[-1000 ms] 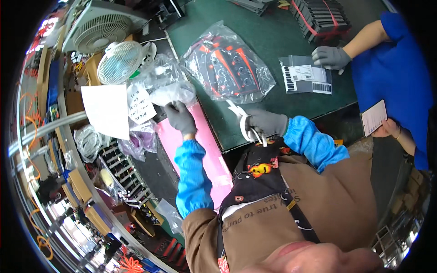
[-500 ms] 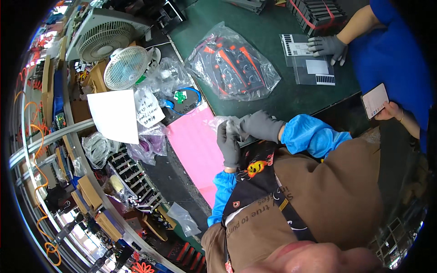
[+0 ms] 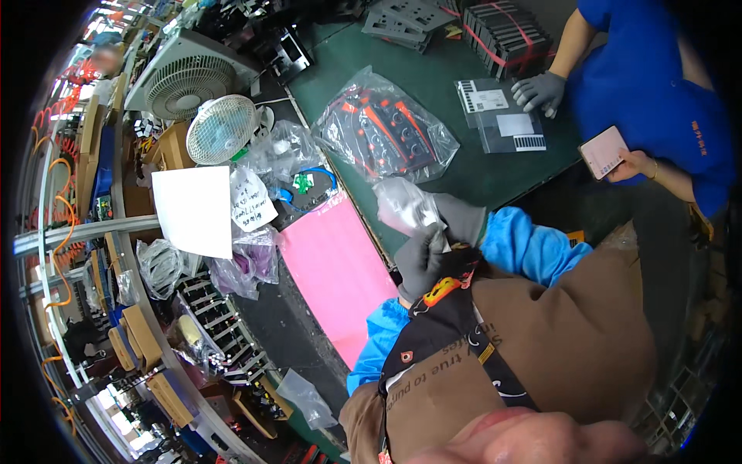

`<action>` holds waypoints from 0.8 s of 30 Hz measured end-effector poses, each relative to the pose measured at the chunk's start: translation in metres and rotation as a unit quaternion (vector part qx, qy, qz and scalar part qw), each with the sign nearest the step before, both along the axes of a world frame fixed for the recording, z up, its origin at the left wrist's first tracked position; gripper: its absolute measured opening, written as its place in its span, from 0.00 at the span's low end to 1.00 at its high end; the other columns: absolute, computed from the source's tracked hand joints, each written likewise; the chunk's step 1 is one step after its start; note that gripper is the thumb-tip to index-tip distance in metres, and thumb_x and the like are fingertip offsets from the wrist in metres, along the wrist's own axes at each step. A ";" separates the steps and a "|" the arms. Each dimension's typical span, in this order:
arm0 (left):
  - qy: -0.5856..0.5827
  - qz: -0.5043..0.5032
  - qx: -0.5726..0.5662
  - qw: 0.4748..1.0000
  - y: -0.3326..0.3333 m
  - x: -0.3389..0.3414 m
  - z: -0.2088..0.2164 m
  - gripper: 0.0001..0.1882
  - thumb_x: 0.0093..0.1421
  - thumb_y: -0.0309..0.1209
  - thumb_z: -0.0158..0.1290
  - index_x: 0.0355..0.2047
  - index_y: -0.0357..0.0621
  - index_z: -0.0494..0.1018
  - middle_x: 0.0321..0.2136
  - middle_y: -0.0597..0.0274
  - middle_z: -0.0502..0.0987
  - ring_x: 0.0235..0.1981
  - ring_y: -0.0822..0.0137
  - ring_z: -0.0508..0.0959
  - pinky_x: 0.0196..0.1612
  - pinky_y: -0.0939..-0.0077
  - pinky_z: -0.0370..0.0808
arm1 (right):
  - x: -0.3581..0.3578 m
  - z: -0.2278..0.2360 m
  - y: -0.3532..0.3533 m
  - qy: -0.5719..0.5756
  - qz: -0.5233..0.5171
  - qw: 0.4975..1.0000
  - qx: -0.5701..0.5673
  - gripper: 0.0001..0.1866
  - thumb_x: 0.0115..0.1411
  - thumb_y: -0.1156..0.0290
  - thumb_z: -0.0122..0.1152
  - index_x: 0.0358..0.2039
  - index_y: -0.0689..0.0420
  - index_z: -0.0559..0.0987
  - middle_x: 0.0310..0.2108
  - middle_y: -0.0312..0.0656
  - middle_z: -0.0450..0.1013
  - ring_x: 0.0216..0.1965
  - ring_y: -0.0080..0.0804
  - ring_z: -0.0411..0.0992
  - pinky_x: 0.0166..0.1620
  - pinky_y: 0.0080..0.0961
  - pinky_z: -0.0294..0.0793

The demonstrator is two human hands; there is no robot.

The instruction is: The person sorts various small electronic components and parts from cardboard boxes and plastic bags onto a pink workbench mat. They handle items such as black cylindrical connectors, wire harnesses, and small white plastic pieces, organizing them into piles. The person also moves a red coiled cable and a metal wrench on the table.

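Both my hands wear grey gloves, with blue sleeves above them. A crumpled, cloudy clear plastic bag point(image 3: 405, 205) is between them, beside the table edge. My left hand point(image 3: 420, 261) is closed, its fingers pinching the bag's near edge. My right hand point(image 3: 462, 217) is closed at the bag's right end; the plastic covers most of its fingertips. What the bag contains, if anything, I cannot make out. A pink sheet point(image 3: 332, 267) lies to the left of my hands. Beyond them, a large clear bag point(image 3: 386, 127) holds black-and-orange panels on the green table point(image 3: 495, 172).
At the right, a person in blue point(image 3: 649, 100) rests a gloved hand point(image 3: 539, 93) near labelled clear bags point(image 3: 502, 116) and holds a phone point(image 3: 604, 153). Banded black parts point(image 3: 506, 37) stand behind. Two fans point(image 3: 222, 129), a white sheet point(image 3: 193, 213) and a parts rack point(image 3: 220, 325) are on the left.
My hands and the bag have shifted toward the right and nearer my body. More of the bag shows, spread over my right fingers. The other person's gloved hand has moved slightly left in view.
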State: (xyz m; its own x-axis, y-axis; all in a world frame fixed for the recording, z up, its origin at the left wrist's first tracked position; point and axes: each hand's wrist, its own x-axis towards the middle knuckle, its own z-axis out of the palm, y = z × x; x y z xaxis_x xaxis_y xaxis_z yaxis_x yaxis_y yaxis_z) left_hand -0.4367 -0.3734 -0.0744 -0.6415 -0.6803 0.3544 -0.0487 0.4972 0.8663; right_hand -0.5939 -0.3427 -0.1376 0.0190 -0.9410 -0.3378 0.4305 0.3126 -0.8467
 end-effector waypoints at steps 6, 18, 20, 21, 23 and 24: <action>-0.005 -0.045 -0.069 0.997 0.006 -0.038 0.020 0.11 0.62 0.31 0.56 0.43 0.40 0.77 0.29 0.47 0.79 0.31 0.51 0.81 0.35 0.65 0.76 | -0.001 -0.018 -0.006 0.421 -0.258 0.864 -0.098 0.19 0.60 0.66 0.63 0.52 0.53 0.76 0.43 0.39 0.77 0.43 0.32 0.77 0.47 0.24 0.76; 0.104 -0.087 0.570 0.811 0.032 -0.009 -0.024 0.24 0.68 0.35 0.48 0.61 0.41 0.59 0.38 0.59 0.76 0.32 0.69 0.78 0.35 0.74 0.77 | -0.011 -0.018 -0.004 0.700 0.009 0.708 0.086 0.22 0.61 0.56 0.53 0.54 0.48 0.75 0.53 0.42 0.71 0.54 0.38 0.68 0.56 0.35 0.65; 0.060 -0.063 0.596 0.798 0.030 -0.008 -0.034 0.22 0.68 0.36 0.47 0.59 0.40 0.60 0.36 0.61 0.75 0.30 0.71 0.76 0.34 0.75 0.77 | -0.001 -0.011 -0.005 0.551 -0.050 0.826 0.103 0.15 0.60 0.57 0.56 0.44 0.48 0.81 0.41 0.42 0.77 0.41 0.38 0.76 0.44 0.34 0.75; 0.041 -0.052 0.605 0.793 0.028 -0.013 -0.042 0.22 0.68 0.36 0.47 0.58 0.40 0.61 0.35 0.61 0.74 0.29 0.71 0.75 0.33 0.75 0.76 | -0.001 -0.054 -0.006 0.441 -0.113 0.886 0.087 0.12 0.60 0.60 0.56 0.38 0.49 0.82 0.32 0.41 0.79 0.33 0.38 0.78 0.37 0.34 0.77; -0.047 -0.035 0.504 0.862 0.017 -0.009 -0.050 0.18 0.67 0.36 0.49 0.54 0.41 0.65 0.34 0.63 0.73 0.31 0.73 0.74 0.31 0.79 0.74 | 0.015 -0.085 -0.007 0.012 -0.074 0.996 0.058 0.11 0.62 0.62 0.56 0.32 0.53 0.83 0.22 0.36 0.75 0.24 0.32 0.72 0.31 0.33 0.74; -0.035 -0.006 0.494 0.869 0.015 -0.007 -0.039 0.14 0.66 0.34 0.50 0.48 0.41 0.68 0.33 0.63 0.74 0.31 0.73 0.74 0.29 0.78 0.73 | 0.024 -0.089 -0.003 0.095 -0.039 0.994 -0.032 0.11 0.56 0.68 0.59 0.40 0.53 0.79 0.32 0.39 0.74 0.36 0.34 0.70 0.41 0.32 0.71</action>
